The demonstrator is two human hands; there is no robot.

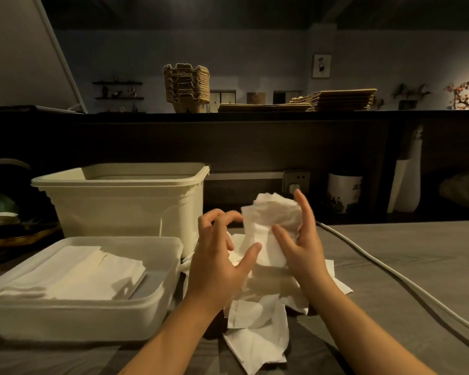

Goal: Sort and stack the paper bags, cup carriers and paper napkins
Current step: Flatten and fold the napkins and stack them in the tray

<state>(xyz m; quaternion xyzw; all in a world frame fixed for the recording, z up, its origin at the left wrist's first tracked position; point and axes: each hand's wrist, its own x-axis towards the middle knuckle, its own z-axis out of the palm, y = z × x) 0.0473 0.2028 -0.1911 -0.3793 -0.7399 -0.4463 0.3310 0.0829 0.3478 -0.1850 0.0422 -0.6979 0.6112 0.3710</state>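
My right hand (302, 247) holds a bunch of white paper napkins (271, 223) upright above the counter, thumb in front and fingers behind. Just left of the bunch is my left hand (222, 255), its fingers curled and spread, holding nothing. A loose pile of white napkins (257, 328) lies on the grey counter under both hands. Flat napkins (79, 274) lie stacked in a shallow clear tray (92, 318) at the left. On the dark upper ledge stand stacked brown cup carriers (186, 86) and flat brown paper bags (333, 100).
A deep cream plastic bin (125, 204) stands behind the tray. A white cable (406, 282) runs across the counter on the right. A white printed jar (343, 192) and a wall socket (295, 181) sit at the back. Dark objects crowd the far left.
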